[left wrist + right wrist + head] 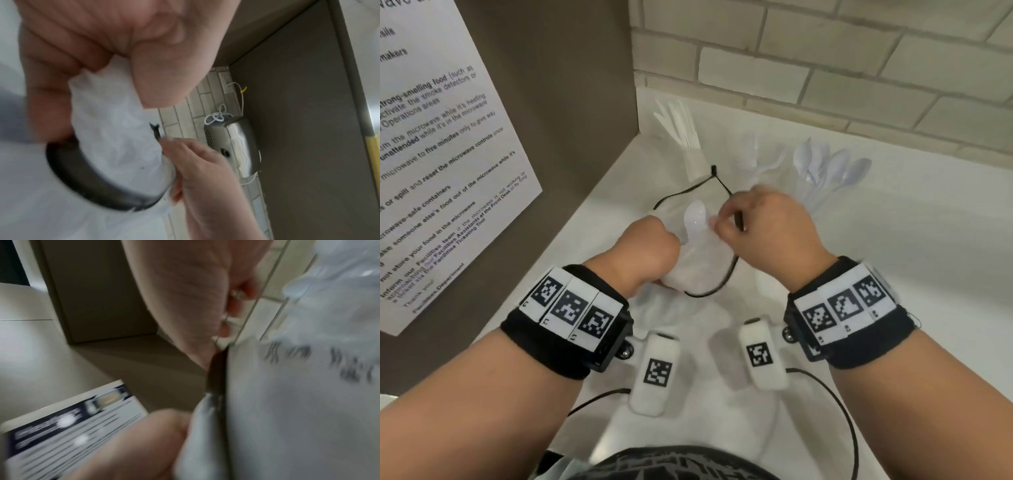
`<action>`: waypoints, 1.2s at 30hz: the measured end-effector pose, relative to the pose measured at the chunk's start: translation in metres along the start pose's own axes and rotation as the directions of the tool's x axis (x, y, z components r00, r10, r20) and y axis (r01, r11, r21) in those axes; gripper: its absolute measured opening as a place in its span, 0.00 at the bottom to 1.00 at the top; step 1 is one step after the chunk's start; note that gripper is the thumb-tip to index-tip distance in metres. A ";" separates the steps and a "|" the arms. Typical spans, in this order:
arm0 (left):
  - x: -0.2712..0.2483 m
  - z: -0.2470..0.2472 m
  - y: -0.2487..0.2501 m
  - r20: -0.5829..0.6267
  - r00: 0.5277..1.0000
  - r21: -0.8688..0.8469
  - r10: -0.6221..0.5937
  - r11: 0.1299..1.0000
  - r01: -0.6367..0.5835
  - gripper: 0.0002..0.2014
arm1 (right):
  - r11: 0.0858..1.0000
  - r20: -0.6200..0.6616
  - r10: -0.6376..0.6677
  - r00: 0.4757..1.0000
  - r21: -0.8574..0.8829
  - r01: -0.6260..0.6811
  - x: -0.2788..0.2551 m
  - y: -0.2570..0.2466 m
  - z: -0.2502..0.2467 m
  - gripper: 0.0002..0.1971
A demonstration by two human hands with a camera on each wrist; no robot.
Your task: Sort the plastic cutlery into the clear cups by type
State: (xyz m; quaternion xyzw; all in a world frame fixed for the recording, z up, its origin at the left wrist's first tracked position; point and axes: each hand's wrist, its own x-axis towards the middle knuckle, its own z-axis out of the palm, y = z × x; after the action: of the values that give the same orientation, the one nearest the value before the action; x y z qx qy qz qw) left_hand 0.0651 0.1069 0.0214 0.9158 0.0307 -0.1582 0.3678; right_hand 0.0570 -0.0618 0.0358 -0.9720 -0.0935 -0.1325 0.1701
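Note:
My left hand (654, 246) grips a crumpled white bag (702, 263) with a black drawstring (726, 277) above the white counter (893, 274). A white plastic spoon (695, 216) sticks up from the bag's mouth. My right hand (719, 222) pinches a small white piece beside the spoon bowl; blur hides its type. Three clear cups stand at the back: the left cup (685, 137) holds flat white handles, while the middle cup (762, 157) and right cup (825, 171) hold spoons. The left wrist view shows my left hand (102, 65) squeezing the bag (115, 129) and my right hand (189, 155) at its rim.
A brown cabinet side with a printed notice (441, 154) closes off the left. A pale brick wall (825, 51) runs behind the cups. Two white tagged pods (655, 373) (762, 356) on black cables lie near my body. A steel appliance (236, 146) shows in the left wrist view.

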 end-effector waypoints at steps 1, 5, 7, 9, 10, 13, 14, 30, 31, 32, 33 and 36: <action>-0.003 0.002 0.002 0.080 0.996 -0.027 -0.032 0.999 0.034 0.12 | 0.992 0.207 0.096 0.974 -0.094 -0.078 -0.003 -0.002 0.004 0.20; -0.001 -0.005 0.002 0.167 0.984 0.477 -0.056 0.878 -0.031 0.20 | 0.987 0.486 0.162 0.859 -0.069 -0.147 -0.008 0.005 0.013 0.29; 0.009 -0.011 -0.001 -0.006 0.999 0.547 0.046 0.836 -0.035 0.20 | 0.996 0.523 0.093 0.847 -0.054 -0.076 -0.009 0.008 0.011 0.29; 0.018 -0.014 -0.004 -0.104 0.951 0.410 0.293 0.883 -0.227 0.12 | 0.999 0.543 0.029 0.839 -0.005 -0.032 -0.007 0.011 0.007 0.29; 0.023 -0.014 -0.006 -0.100 0.912 0.376 0.397 0.864 -0.335 0.13 | 0.999 0.543 0.018 0.840 0.013 -0.030 -0.005 0.012 0.005 0.29; 0.031 -0.014 -0.009 0.001 0.873 0.337 0.488 0.822 -0.460 0.17 | 0.995 0.461 0.044 0.887 -0.099 0.001 -0.001 0.019 0.006 0.29; 0.035 -0.012 -0.009 0.023 0.878 0.330 0.479 0.825 -0.459 0.16 | 0.988 0.425 0.074 0.902 -0.154 -0.008 0.000 0.021 0.007 0.28; 0.027 0.000 -0.012 -0.070 0.991 -0.452 -0.113 0.889 0.070 0.10 | 0.966 0.516 0.052 0.855 0.192 -0.175 -0.011 0.009 0.006 0.37; 0.028 -0.001 -0.017 -0.266 0.964 -0.182 0.022 0.981 -0.072 0.13 | 0.968 0.509 0.052 0.859 0.186 -0.169 -0.012 0.009 0.009 0.36; 0.026 -0.003 -0.018 -0.386 0.896 0.038 0.221 0.974 -0.224 0.15 | 0.970 0.504 0.060 0.862 0.174 -0.170 -0.013 0.009 0.010 0.34; 0.024 -0.004 -0.015 -0.407 0.830 0.158 0.383 0.924 -0.348 0.15 | 0.973 0.491 0.066 0.869 0.162 -0.165 -0.014 0.009 0.011 0.32; 0.020 -0.006 -0.011 -0.179 0.874 0.282 0.451 0.875 -0.394 0.10 | 0.990 0.455 0.050 0.889 0.093 -0.103 -0.015 0.008 0.013 0.26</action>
State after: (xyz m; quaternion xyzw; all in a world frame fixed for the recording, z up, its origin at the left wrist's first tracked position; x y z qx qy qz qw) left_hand 0.0841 0.1175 0.0119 0.9495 -0.1465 0.0355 0.2753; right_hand 0.0471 -0.0668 0.0171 -0.9677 -0.0996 0.1092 0.2042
